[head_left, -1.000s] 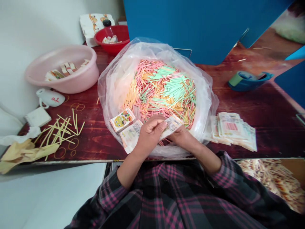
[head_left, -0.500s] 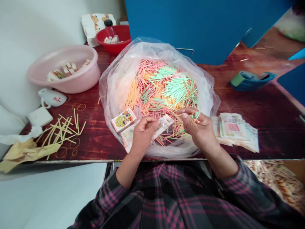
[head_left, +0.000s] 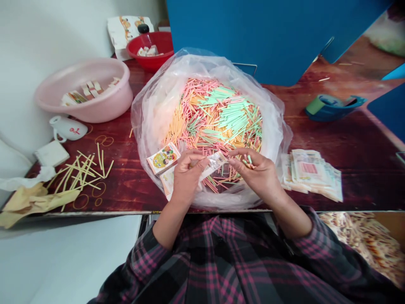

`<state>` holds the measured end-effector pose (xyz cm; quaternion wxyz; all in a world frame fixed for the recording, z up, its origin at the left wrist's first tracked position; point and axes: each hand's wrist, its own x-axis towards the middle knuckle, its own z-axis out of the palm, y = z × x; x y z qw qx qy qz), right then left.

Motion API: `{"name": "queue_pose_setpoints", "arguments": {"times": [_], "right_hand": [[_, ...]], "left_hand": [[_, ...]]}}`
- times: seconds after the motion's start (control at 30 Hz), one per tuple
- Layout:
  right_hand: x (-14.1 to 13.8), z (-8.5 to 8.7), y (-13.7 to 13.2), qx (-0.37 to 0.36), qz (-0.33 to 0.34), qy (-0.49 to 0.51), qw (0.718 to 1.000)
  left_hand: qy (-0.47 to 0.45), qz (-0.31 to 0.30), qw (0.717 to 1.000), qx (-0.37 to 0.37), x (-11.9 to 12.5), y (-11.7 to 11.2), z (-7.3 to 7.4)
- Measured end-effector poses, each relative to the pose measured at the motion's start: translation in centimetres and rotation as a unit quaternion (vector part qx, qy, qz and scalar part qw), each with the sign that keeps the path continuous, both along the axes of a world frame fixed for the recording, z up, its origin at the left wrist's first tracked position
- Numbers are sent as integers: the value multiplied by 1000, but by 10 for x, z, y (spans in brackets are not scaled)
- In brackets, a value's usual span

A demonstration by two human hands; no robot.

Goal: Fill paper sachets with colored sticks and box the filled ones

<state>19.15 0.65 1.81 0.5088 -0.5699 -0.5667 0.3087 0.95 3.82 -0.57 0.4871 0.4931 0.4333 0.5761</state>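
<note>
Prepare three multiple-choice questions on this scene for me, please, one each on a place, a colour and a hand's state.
1. Where is the blue tape dispenser relative to the clear plastic bag?
A. On the table to its right
B. Inside it
C. On the white mug

2. What colour is the bowl beyond the bag?
A. Green
B. Red
C. White

3. What is the left hand pinching?
A. Nothing
B. A printed packet
C. A few coloured sticks

Answers:
1. A, it sits apart from the bag on the tabletop.
2. B, its wall shows red.
3. C, sticks show at the fingertips.
</note>
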Motion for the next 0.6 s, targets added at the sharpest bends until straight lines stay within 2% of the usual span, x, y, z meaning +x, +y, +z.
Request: {"name": "queue_pose_setpoints", "arguments": {"times": [0.1,0.23,0.4,0.5,0.6], "right_hand": [[-1,-1,1,-23,19,0,1000],[-6,-8,1,-43,36,31,998],[-10,-19,-3,-19,65,26,997],[-9,-18,-6,-16,66,21,997],[-4,-4,-3,-45,43,122,991]], "left_hand": [[-6,-5,1000,9,1,-1,-1],[53,-5,998,44,0,-6,4],[110,-6,992,65,-1,-6,10],[43,-3,999,15,0,-3,7],[-100,-30,990,-96,3,-2,4]]}}
